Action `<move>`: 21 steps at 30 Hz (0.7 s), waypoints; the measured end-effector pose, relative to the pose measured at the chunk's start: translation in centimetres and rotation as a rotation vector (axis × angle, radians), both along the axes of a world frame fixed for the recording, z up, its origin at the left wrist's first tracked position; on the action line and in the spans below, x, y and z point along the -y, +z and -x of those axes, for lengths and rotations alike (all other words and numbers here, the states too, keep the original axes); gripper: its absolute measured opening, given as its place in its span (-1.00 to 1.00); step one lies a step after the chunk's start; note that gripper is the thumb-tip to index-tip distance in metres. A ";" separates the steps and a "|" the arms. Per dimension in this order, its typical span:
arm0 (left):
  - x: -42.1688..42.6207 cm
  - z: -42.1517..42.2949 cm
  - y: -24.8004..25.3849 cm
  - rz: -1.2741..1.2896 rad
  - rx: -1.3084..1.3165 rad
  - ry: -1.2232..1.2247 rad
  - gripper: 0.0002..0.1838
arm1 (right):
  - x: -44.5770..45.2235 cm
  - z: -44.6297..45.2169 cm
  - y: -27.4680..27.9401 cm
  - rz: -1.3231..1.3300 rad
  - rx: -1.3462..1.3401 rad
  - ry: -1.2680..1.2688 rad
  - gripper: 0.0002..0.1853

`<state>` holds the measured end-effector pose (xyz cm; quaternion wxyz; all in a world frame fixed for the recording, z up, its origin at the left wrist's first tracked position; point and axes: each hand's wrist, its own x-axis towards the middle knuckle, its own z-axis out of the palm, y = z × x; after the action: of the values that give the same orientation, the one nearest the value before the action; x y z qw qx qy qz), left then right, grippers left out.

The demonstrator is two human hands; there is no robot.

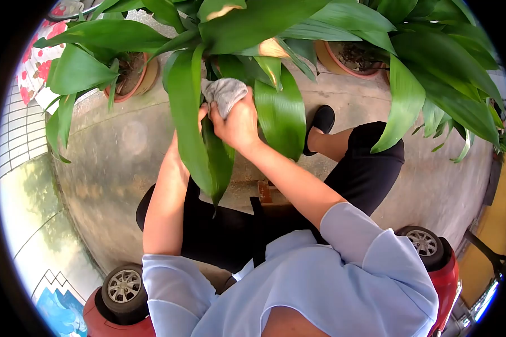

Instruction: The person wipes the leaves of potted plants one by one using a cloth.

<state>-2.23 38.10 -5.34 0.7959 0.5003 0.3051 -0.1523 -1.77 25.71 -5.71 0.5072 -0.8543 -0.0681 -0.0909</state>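
My right hand (237, 121) is closed around a bunched grey cloth (226, 92), among the leaves of a large potted plant. My left hand (203, 115) is just left of it, with curled fingertips showing at the edge of a long green leaf (189, 123). That leaf hangs in front of the left hand and hides most of it. Another broad, glossy leaf (281, 115) hangs to the right of my right hand. The cloth covers whatever surface lies under it.
Potted plants stand left and right, in a left terracotta pot (147, 78) and a right terracotta pot (329, 59). Leaves spread across the top. Below are concrete ground (129, 140), my black-trousered legs (371, 163) and a red wheeled object (109, 314). A floral cloth (42, 64) is at upper left.
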 end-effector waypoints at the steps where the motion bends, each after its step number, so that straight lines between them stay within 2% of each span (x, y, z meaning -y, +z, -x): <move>1: -0.2 1.0 0.2 0.078 0.011 -0.021 -0.61 | -0.2 -0.9 -1.0 0.033 -0.019 -0.033 -0.73; 2: -0.2 1.1 0.4 0.083 -0.012 -0.016 -0.57 | -0.7 -2.0 -1.8 0.098 0.029 -0.102 -0.73; 4: -0.1 1.0 1.0 0.091 -0.058 -0.006 -0.49 | -1.2 -3.8 -2.8 0.158 -0.179 -0.046 -0.74; 6: -1.9 1.3 -3.8 -0.072 0.004 -0.082 -0.58 | -1.5 -5.5 -2.0 0.289 -0.388 0.026 -0.67; 7: -2.1 1.4 -4.3 -0.098 0.016 -0.098 -0.59 | -1.8 -6.5 -1.8 0.344 -0.408 0.050 -0.65; 12: -1.3 1.4 -2.4 -0.161 -0.029 -0.132 -0.62 | -4.0 -11.7 -3.2 0.488 -0.515 0.107 -0.66; 15: -1.0 1.4 -1.3 -0.194 -0.065 -0.152 -0.66 | -3.9 -12.4 -3.0 0.460 -0.647 0.074 -0.59; 17: -1.3 1.5 -1.9 -0.172 -0.023 -0.143 -0.66 | -3.2 -11.8 -4.2 0.371 -0.721 0.063 -0.53; 18: -2.0 2.0 -3.8 -0.158 0.030 -0.131 -0.65 | -2.7 -11.5 -4.8 0.326 -0.756 0.058 -0.50; 21: -2.1 1.5 -2.4 -0.236 0.081 -0.246 -0.61 | -1.0 -8.5 -3.7 0.163 -0.815 0.099 -0.43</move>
<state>-3.73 40.21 -7.76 0.7187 0.6295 0.2248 -0.1914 6.72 26.71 -9.37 0.4271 -0.8534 0.0905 0.2848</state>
